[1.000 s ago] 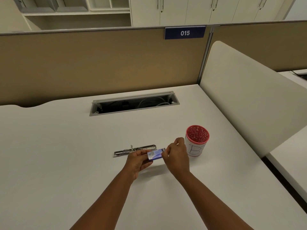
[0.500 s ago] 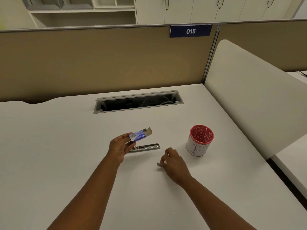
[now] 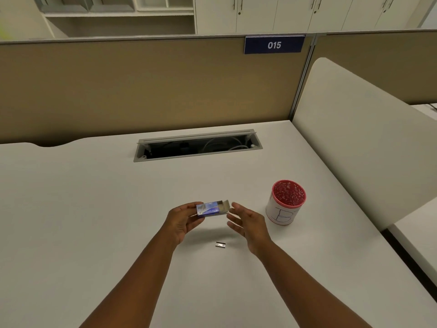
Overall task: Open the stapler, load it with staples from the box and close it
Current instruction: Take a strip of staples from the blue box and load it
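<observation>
My left hand [image 3: 181, 221] holds a small blue staple box [image 3: 210, 209] above the white desk [image 3: 94, 209]. The box's right end flap is open. My right hand [image 3: 248, 223] hovers just right of that open end, fingers spread, holding nothing and not touching the box. A short silver strip of staples [image 3: 220, 244] lies on the desk below and between my hands. The stapler does not show; the spot where it lay is covered by the box and my hands.
A white cup with a red rim and a drawn "B" [image 3: 285, 204] stands right of my right hand. A cable slot [image 3: 198, 146] is sunk into the desk farther back. A white divider panel [image 3: 354, 143] bounds the right side, a tan partition [image 3: 142, 86] the back.
My right hand left the staple strip on the desk and rose to the box's open end. My left hand brought the box right and toward me, covering the stapler.
</observation>
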Demonstrator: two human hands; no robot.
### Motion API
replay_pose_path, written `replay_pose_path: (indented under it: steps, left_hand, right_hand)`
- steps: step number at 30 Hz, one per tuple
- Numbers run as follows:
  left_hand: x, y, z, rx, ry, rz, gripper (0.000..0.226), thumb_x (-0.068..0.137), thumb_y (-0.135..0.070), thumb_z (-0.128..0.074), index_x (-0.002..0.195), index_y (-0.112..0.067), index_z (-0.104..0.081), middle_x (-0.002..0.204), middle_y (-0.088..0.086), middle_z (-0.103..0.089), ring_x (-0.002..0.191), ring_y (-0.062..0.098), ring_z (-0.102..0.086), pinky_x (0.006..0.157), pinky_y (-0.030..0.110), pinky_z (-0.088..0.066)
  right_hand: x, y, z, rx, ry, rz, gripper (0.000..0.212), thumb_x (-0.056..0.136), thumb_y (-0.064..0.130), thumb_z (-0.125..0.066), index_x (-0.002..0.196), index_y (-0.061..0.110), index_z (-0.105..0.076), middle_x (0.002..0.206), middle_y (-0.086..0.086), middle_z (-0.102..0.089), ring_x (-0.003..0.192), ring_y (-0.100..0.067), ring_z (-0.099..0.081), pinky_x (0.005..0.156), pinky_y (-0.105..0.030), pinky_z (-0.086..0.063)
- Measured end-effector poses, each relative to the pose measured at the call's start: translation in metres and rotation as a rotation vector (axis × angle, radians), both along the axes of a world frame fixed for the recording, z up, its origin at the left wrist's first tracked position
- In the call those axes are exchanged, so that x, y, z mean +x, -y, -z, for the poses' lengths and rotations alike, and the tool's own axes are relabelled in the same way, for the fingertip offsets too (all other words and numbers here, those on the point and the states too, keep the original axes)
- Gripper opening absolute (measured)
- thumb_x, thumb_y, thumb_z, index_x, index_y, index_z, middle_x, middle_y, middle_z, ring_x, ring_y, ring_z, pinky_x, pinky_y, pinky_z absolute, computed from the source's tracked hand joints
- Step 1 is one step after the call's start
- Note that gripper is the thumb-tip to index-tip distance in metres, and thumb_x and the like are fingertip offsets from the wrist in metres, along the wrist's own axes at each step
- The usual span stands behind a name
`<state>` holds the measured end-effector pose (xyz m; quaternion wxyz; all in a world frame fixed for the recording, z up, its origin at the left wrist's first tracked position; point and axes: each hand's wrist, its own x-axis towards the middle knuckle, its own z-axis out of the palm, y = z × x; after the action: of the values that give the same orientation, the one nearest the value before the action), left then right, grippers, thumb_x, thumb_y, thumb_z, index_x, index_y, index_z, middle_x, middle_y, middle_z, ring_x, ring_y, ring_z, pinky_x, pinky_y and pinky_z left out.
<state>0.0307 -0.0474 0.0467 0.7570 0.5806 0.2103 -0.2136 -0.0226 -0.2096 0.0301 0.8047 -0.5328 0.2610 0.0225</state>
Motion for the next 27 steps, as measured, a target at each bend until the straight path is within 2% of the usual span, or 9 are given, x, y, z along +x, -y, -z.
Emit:
replay_pose_path:
  steps: [6,11,15,18,23,25,27]
  left_hand:
    - [-0.008,0.008,-0.002,0.024,0.056,0.091,0.019,0.089,0.003,-0.052,0.078,-0.009,-0.064,0.080,0.012,-0.065,0.077,0.022,-0.063,0.050,0.017,-0.057]
    - [-0.011,0.011,0.002,0.041,0.077,0.130,0.021,0.089,0.001,-0.053,0.076,-0.012,-0.065,0.073,0.007,-0.068,0.060,0.014,-0.069,0.046,0.018,-0.056]
    - [-0.012,0.013,0.008,0.048,0.067,0.132,0.015,0.090,-0.002,-0.052,0.087,-0.008,-0.066,0.081,0.009,-0.067,0.074,0.019,-0.065,0.049,0.018,-0.057]
    - [-0.012,0.015,0.011,0.024,0.051,0.122,0.016,0.091,-0.003,-0.050,0.092,-0.006,-0.065,0.084,0.010,-0.067,0.076,0.019,-0.065,0.050,0.018,-0.057]
    - [-0.012,0.017,0.012,0.013,0.043,0.114,0.021,0.093,0.000,-0.043,0.094,-0.005,-0.064,0.099,0.015,-0.065,0.076,0.021,-0.065,0.052,0.019,-0.058]
    - [-0.011,0.017,0.012,0.016,0.025,0.110,0.024,0.093,0.003,-0.042,0.094,-0.003,-0.066,0.099,0.016,-0.065,0.073,0.020,-0.066,0.052,0.019,-0.058]
    - [-0.011,0.017,0.012,0.021,0.007,0.099,0.025,0.092,0.004,-0.042,0.093,-0.002,-0.067,0.094,0.014,-0.066,0.066,0.018,-0.068,0.051,0.019,-0.058]
  right_hand:
    - [0.001,-0.003,-0.009,0.023,-0.047,0.038,0.025,0.085,0.008,-0.064,0.108,-0.002,-0.065,0.099,-0.016,-0.067,0.087,-0.026,-0.064,0.060,-0.019,-0.059]
    - [0.001,-0.006,-0.002,-0.110,-0.081,0.131,0.015,0.083,0.004,-0.066,0.096,-0.003,-0.067,0.098,-0.022,-0.068,0.080,-0.027,-0.065,0.064,-0.023,-0.057]
    - [-0.001,-0.010,0.000,-0.163,-0.057,0.141,0.008,0.081,0.007,-0.068,0.088,0.003,-0.068,0.090,-0.016,-0.069,0.077,-0.024,-0.066,0.055,-0.015,-0.057]
    - [-0.001,-0.010,0.003,-0.179,-0.050,0.131,0.016,0.082,0.008,-0.068,0.095,-0.001,-0.068,0.091,-0.015,-0.068,0.078,-0.023,-0.066,0.057,-0.017,-0.057]
    - [-0.002,-0.010,0.003,-0.152,-0.040,0.105,0.022,0.086,0.007,-0.063,0.104,-0.005,-0.066,0.105,-0.021,-0.069,0.086,-0.028,-0.065,0.077,-0.033,-0.055]
    - [-0.004,-0.007,0.003,-0.247,0.004,0.056,0.025,0.085,0.005,-0.063,0.110,0.002,-0.066,0.109,-0.018,-0.069,0.088,-0.023,-0.064,0.078,-0.029,-0.055]
    - [-0.006,-0.003,0.005,-0.496,0.114,-0.092,0.040,0.082,0.007,-0.067,0.121,0.013,-0.060,0.113,-0.004,-0.065,0.094,-0.013,-0.060,0.076,-0.015,-0.051]
